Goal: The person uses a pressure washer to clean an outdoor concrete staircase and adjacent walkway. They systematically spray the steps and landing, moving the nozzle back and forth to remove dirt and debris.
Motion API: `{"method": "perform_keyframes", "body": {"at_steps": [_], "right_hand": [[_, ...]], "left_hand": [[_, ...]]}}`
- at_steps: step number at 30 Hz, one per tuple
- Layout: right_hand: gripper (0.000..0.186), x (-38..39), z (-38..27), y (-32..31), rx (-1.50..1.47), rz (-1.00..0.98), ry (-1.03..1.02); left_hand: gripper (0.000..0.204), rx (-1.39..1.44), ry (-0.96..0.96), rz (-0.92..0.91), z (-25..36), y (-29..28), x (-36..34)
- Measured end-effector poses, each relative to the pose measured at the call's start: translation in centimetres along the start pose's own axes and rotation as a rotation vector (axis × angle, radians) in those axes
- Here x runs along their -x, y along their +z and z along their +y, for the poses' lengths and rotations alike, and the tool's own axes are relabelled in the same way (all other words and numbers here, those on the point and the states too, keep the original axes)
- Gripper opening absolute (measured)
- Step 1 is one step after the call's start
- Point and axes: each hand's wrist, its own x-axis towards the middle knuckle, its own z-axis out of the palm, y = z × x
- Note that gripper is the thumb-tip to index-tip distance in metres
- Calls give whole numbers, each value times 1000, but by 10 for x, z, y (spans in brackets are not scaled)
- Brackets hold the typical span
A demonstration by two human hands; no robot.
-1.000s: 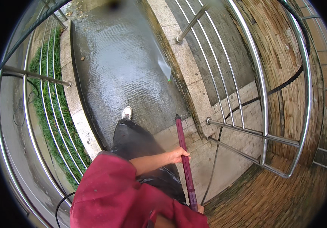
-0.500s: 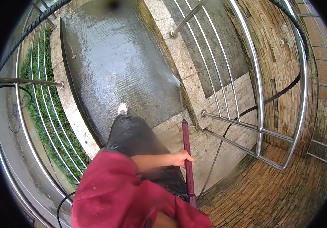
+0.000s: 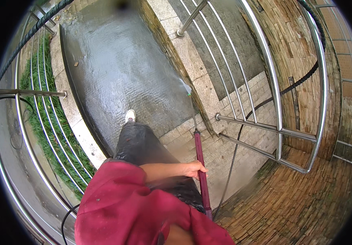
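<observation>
My left hand (image 3: 195,168) is closed around the maroon shaft of a pressure washer wand (image 3: 201,157), which slants from beside my body toward the wet ground. A thin metal rod runs on from the shaft to a small green nozzle tip (image 3: 189,94). Whitish water spray (image 3: 185,86) leaves that tip along the foot of the low stone edging. The wand's rear end passes behind my red sleeve (image 3: 143,204). At the lower edge a bit of my right forearm (image 3: 179,236) shows, but my right hand is out of sight.
Wet paving (image 3: 123,57) shines in front of my white shoe (image 3: 130,115). Metal railings (image 3: 278,94) flank both sides, with grass (image 3: 45,122) beyond the left curb (image 3: 69,106). A black hose (image 3: 235,151) trails across pale paving. Stone cladding (image 3: 294,41) rises at right.
The wand and its nozzle have shifted slightly left and the view has turned a little. The spray continues at the stone edging, and my left hand keeps its grip.
</observation>
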Motion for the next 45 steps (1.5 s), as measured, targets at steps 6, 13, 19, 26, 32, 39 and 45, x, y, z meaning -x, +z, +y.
{"method": "perform_keyframes", "body": {"at_steps": [6, 13, 19, 26, 32, 39, 45], "right_hand": [[34, 45, 14, -20, 3, 3, 97], [33, 100, 24, -44, -52, 35, 235], [33, 142, 30, -51, -96, 65, 323], [32, 149, 27, -36, -95, 83, 342], [32, 102, 12, -7, -80, 80, 195], [31, 36, -8, 23, -81, 70, 43], [31, 34, -6, 20, -44, 38, 24]], "left_hand": [[30, 18, 66, -12, 25, -13, 1], [35, -40, 176, 80, 46, -5, 22], [32, -93, -102, 37, 4, 37, -12], [32, -183, -247, 46, -30, 42, -36], [41, -135, -27, 158, 5, 5, -8], [43, -198, 38, 236, 43, 2, 18], [43, -112, -106, 133, 8, 5, -15]]}}
